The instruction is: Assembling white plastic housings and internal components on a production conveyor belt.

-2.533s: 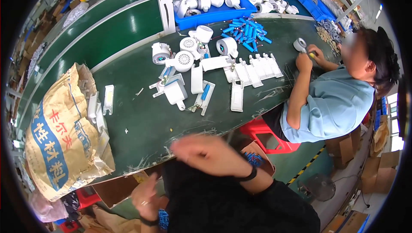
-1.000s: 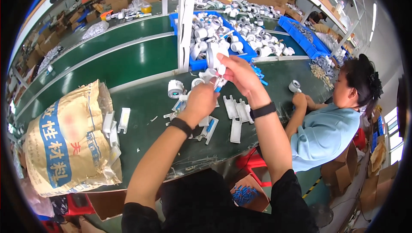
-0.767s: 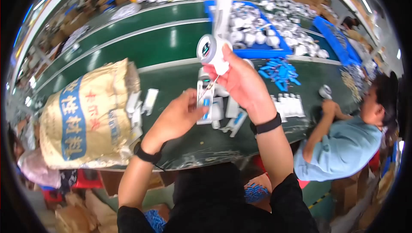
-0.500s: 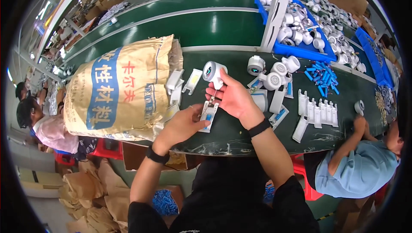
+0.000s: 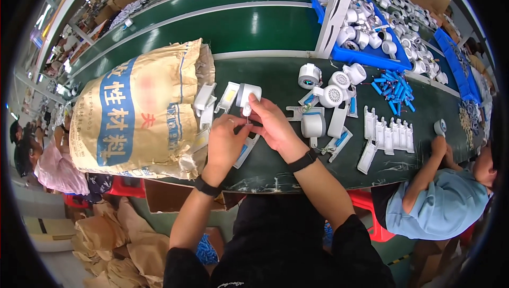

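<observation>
My right hand [image 5: 271, 125] is closed around the short neck of a white round device head [image 5: 249, 95], holding it just above the bench. Close against it, the fingers of my left hand [image 5: 225, 142] are pinched at a thin wire [image 5: 247, 120] below that neck. An open white handle casing [image 5: 245, 151] with a blue battery cell lies under my left hand, partly covered by it. More white casing pieces [image 5: 227, 97] lie beyond my left hand. Right of my right hand sits a group of similar heads [image 5: 332, 95], some with round grilles, among open casings [image 5: 339, 142].
A large paper sack [image 5: 138, 113] stands left on the green bench [image 5: 286, 179]. Blue battery cells [image 5: 393, 91] are piled right, near a row of white casings [image 5: 389, 134]. A blue bin [image 5: 371, 57] of heads stands behind a white post [image 5: 335, 18]. A co-worker [image 5: 435, 198] sits at right.
My hands have come together, and the device head has turned and moved left and down. My left hand has shifted from the casing to the wire. The view has moved slightly.
</observation>
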A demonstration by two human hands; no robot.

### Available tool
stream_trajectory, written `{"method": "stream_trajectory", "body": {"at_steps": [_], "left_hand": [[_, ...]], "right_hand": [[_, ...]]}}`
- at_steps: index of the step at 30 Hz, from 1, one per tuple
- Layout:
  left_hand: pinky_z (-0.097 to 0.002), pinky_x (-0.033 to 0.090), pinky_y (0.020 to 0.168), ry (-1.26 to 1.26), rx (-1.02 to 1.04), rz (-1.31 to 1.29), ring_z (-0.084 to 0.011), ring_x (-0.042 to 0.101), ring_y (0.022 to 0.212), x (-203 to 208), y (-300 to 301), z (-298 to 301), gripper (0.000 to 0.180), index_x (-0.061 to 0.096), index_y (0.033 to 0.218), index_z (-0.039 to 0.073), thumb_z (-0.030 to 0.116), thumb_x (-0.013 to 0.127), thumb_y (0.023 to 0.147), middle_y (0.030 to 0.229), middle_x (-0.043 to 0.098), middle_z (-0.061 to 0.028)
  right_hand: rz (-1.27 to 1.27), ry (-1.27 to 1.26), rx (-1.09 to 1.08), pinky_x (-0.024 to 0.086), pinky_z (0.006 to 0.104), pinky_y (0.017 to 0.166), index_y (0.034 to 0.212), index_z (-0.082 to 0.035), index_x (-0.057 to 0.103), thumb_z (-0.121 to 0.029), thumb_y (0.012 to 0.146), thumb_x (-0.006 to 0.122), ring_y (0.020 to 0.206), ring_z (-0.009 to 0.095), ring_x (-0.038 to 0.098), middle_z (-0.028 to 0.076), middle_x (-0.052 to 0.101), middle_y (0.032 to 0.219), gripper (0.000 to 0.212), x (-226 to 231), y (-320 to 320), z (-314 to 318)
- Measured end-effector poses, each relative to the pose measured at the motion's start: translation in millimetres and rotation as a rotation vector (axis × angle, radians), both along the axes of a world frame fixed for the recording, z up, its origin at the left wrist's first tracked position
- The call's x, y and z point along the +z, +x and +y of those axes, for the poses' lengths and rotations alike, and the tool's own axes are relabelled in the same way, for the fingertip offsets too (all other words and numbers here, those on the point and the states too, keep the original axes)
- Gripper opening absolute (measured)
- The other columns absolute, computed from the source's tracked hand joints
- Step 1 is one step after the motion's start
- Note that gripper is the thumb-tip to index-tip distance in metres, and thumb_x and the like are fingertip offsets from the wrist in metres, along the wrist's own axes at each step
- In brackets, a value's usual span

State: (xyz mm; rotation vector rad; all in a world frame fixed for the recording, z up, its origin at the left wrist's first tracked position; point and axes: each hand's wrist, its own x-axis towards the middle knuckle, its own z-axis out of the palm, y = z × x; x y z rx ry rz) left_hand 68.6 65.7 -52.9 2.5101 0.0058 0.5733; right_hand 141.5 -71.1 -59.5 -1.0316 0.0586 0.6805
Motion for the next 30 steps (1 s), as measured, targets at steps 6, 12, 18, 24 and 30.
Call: {"method": "stream_trajectory", "body": {"at_steps": [6, 12, 18, 24, 30], "left_hand": [[-0.0246, 0.057, 0.078, -1.222, -0.065, 0.635, -0.0117, 0.067, 0.080, -9, 9, 19, 0.025, 0.070, 0.112, -0.001, 0.020, 0.065, 0.099, 0.097, 0.070, -0.0041], [-0.0270, 0.058, 0.078, -1.438, 0.001, 0.624, -0.0129, 0.069, 0.083, -4, 8, 8, 0.024, 0.067, 0.114, 0.001, 0.021, 0.063, 0.101, 0.096, 0.071, -0.0056], [-0.0265, 0.058, 0.080, -1.515, -0.006, 0.551, -0.0130, 0.069, 0.082, -1, 7, 0, 0.029, 0.064, 0.110, -0.002, 0.025, 0.065, 0.100, 0.093, 0.070, -0.0056], [-0.0291, 0.057, 0.082, -1.104, 0.043, 0.519, -0.0157, 0.070, 0.085, 18, -6, 4, 0.024, 0.069, 0.112, 0.001, 0.021, 0.065, 0.099, 0.098, 0.073, -0.0061], [-0.0385, 0.052, 0.090, 0.040, 0.136, 0.051, -0.0354, 0.064, 0.100, 27, -22, 17, 0.045, 0.068, 0.118, 0.002, 0.013, 0.081, 0.077, 0.109, 0.069, -0.0158]], "right_hand": [[-0.093, -0.066, 0.150, 0.052, 0.0347, 0.088, 0.123, -0.002, 0.063, -0.039, 0.104, 0.053, 0.102, 0.016, 0.064, 0.008, 0.067, 0.114, 0.042, -20, 5, -5], [-0.900, -0.714, -0.067, 0.054, 0.0369, 0.081, 0.119, 0.002, 0.059, -0.025, 0.097, 0.064, 0.097, 0.027, 0.069, 0.016, 0.070, 0.108, 0.036, 5, -33, -17], [-1.032, -0.829, -0.149, 0.054, 0.0405, 0.075, 0.114, -0.004, 0.061, -0.016, 0.087, 0.073, 0.089, 0.035, 0.068, 0.015, 0.071, 0.100, 0.032, 5, -44, -23], [-1.342, -0.800, -0.287, 0.056, 0.0379, 0.068, 0.110, -0.004, 0.065, -0.012, 0.086, 0.075, 0.081, 0.032, 0.069, 0.013, 0.071, 0.098, 0.027, 1, -47, -25], [-1.136, -0.678, -0.342, 0.056, 0.0310, 0.069, 0.105, -0.003, 0.066, -0.009, 0.088, 0.075, 0.079, 0.024, 0.072, 0.012, 0.072, 0.091, 0.019, 2, -50, -23]]}}
